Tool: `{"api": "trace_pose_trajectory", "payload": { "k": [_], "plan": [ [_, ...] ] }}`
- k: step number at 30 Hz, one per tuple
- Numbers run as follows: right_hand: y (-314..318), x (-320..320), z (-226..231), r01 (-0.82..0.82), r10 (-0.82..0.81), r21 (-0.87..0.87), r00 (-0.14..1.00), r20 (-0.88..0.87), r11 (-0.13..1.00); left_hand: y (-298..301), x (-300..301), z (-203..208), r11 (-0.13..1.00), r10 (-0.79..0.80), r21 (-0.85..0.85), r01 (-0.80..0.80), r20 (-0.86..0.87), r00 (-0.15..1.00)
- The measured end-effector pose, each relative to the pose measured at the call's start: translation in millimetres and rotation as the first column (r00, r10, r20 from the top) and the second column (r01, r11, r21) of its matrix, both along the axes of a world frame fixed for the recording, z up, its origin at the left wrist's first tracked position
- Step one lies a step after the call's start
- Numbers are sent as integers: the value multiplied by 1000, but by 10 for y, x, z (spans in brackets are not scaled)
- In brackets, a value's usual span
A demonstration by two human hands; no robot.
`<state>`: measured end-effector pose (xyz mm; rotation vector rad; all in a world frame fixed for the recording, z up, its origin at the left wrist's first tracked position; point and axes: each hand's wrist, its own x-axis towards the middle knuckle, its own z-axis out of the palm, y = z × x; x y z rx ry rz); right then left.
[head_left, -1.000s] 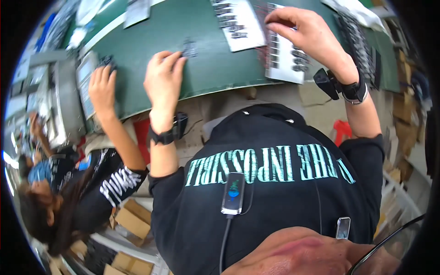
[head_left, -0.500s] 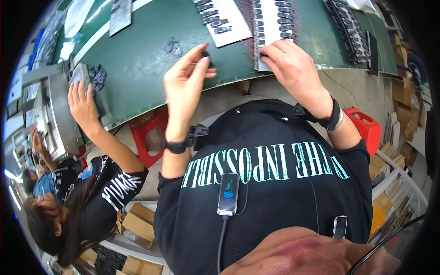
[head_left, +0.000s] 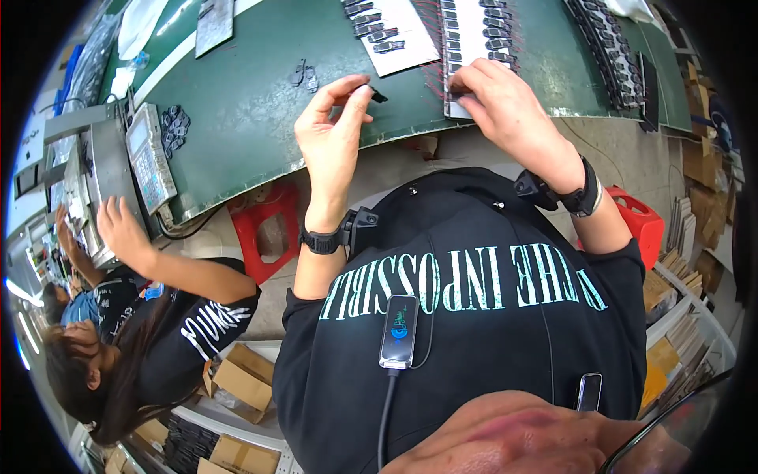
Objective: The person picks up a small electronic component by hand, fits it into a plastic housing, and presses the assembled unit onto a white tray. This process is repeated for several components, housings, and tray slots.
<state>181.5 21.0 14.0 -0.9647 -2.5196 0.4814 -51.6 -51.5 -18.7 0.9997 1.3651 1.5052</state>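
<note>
Motion catches me first: compared with half a second ago, a small stubby black piece (head_left: 379, 96) pokes farther past the left grip (head_left: 335, 122), pinched above the glossy green surface (head_left: 237, 130); I judge handling unfinished. The right grip (head_left: 505, 103) curls over a long white board (head_left: 469, 35) edged with dark oblong parts (head_left: 497, 33), its contents hidden from me.

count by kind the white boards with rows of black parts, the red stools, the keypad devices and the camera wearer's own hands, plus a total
White boards: 2
Red stools: 2
Keypad device: 1
Camera wearer's hands: 2
Total: 7
</note>
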Motion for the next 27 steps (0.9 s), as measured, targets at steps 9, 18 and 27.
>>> {"api": "trace_pose_trajectory", "payload": {
  "k": [9, 18, 27],
  "plan": [
    [13, 30, 19, -15, 13, 22, 998, 55, 1000, 5, 196, 5, 1000, 12, -22, -7, 194, 981],
    [-83, 108, 68, 4, -4, 13, 1000, 21, 1000, 48, 414, 4, 997, 33, -70, -20, 191, 981],
    [-327, 211, 80, -88, -293, -708, 869, -399, 701, -48, 566, 60, 998, 23, -62, -15, 142, 990]
  ]
}}
